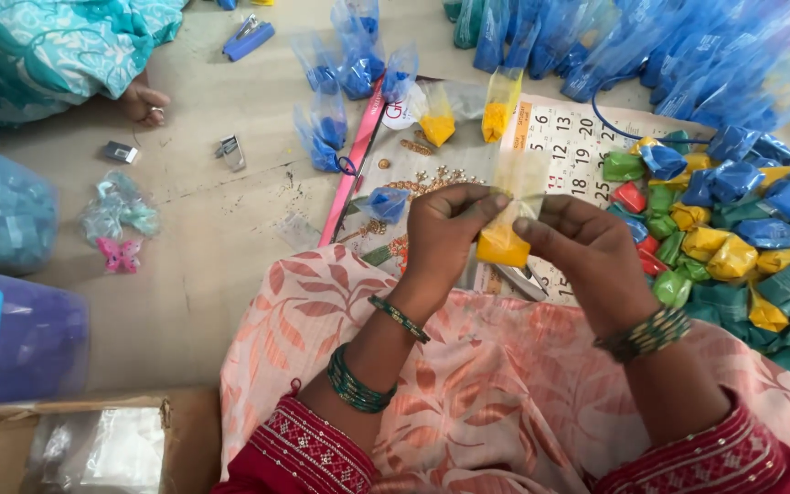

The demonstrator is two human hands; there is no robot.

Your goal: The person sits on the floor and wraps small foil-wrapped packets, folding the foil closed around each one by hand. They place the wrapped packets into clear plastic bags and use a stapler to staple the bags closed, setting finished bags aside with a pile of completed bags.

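Nearest the camera, over a lap draped in peach leaf-patterned cloth [505,402], both hands meet on one small clear plastic pouch [507,224]. The left hand [445,229] is closed around its upper left edge, fingers curled and pinching the film; the right hand [587,247] pinches the other side, thumb and forefinger pressed together. The pouch is see-through and crinkled at the top, and its bottom is packed with bright yellow-orange powder that forms a firm, blocky lump (the upper half looks empty and flat). It hangs between the two hands, just above a calendar sheet [569,137] lying on the floor [203,238].

To the right lies a heap of filled pouches [733,247] in blue, green, yellow and red. Farther on, two more yellow pouches [468,110] rest on the calendar, with loose blue pouches [349,73] beside them and a blue stapler [249,38] beyond. At the far left, another person's hand [144,101] rests on the floor.
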